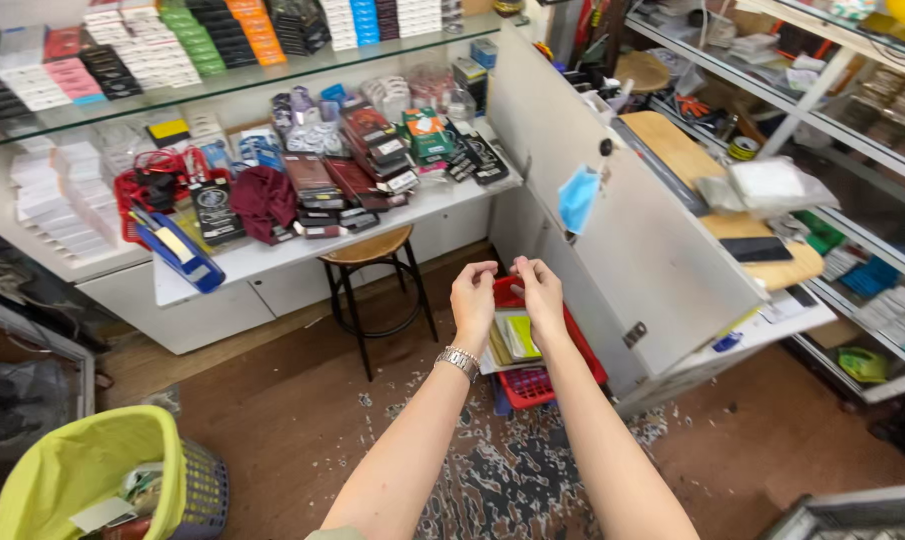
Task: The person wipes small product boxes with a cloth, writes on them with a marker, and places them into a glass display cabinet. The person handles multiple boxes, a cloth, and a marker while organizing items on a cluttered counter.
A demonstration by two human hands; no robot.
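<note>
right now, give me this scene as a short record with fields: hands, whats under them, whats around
left hand: raised, fingers pinched, wristwatch on the wrist
right hand: raised beside it, fingertips close to the left's; any held item too small to tell
below hands: red basket of flat packets on the floor
behind: round stool, white counter piled with small packaged goods
lower left: bin with yellow liner
right: blue face mask hanging on a white panel

— What stands under the desk [273, 255]?
— A round wooden stool [373, 247], near a yellow-lined bin [93, 470] on the floor.
— And higher up?
— A blue face mask [579, 197] hangs on the white panel [633, 250]; a maroon cloth [263, 200] lies among packaged goods.
</note>
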